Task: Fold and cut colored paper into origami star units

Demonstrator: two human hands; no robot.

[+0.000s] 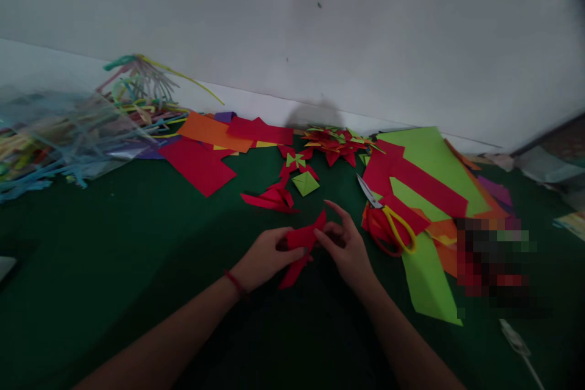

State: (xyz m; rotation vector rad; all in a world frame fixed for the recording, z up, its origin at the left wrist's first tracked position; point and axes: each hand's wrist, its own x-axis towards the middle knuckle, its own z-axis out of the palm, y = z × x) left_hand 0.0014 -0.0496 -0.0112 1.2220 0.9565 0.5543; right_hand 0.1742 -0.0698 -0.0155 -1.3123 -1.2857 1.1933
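A folded piece of red paper (301, 236) is held between my two hands, above the green tabletop. My left hand (267, 256) grips its left side, thumb on top and fingers underneath. On the right, my right hand (342, 247) pinches the paper's edge between thumb and fingers, with the index finger raised. One narrow end of the paper points down toward me. Just beyond lie another folded red paper piece (272, 198), a small green folded square (305, 183) and a red and green paper piece (296, 162).
Scissors (386, 213) with yellow and red handles lie right of my hands on red, orange and green paper sheets (429, 280). Folded paper pieces (338, 143) are heaped near the wall. Pipe cleaners (141, 82) and plastic bags (68, 116) sit at left; a white cable (516, 338) at right.
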